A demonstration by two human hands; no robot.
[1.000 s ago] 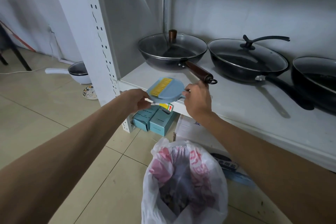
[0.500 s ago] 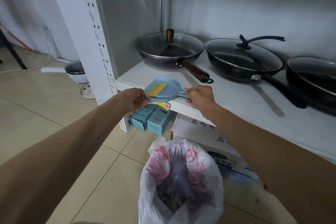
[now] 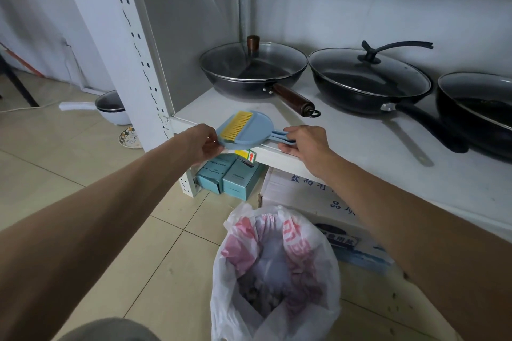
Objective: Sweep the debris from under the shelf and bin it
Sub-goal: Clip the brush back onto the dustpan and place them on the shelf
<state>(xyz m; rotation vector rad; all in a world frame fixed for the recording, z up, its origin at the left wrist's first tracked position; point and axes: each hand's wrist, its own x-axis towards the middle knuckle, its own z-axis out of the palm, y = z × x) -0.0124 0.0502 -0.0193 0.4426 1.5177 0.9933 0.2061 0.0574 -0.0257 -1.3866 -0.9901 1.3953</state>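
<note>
A small blue dustpan [image 3: 250,135] with a yellow-bristled brush [image 3: 237,125] nested in it lies flat on the front edge of the white shelf [image 3: 346,147]. My left hand [image 3: 203,141] grips the pan's left rim. My right hand [image 3: 304,141] holds the blue handles at the pan's right end. Below, on the tiled floor, stands a bin lined with a white and red plastic bag [image 3: 274,268], open at the top, with dark debris inside.
Three dark pans stand on the shelf: a lidded wok with a wooden handle [image 3: 253,69], a lidded pan [image 3: 368,80], another at the right edge [image 3: 476,108]. Under the shelf are blue boxes [image 3: 230,176] and a white carton [image 3: 310,194]. A white pot [image 3: 110,108] sits left of the upright.
The dustpan and brush came down from a tilted hold to lie flat on the shelf edge. Both hands lowered with it and stayed on it.
</note>
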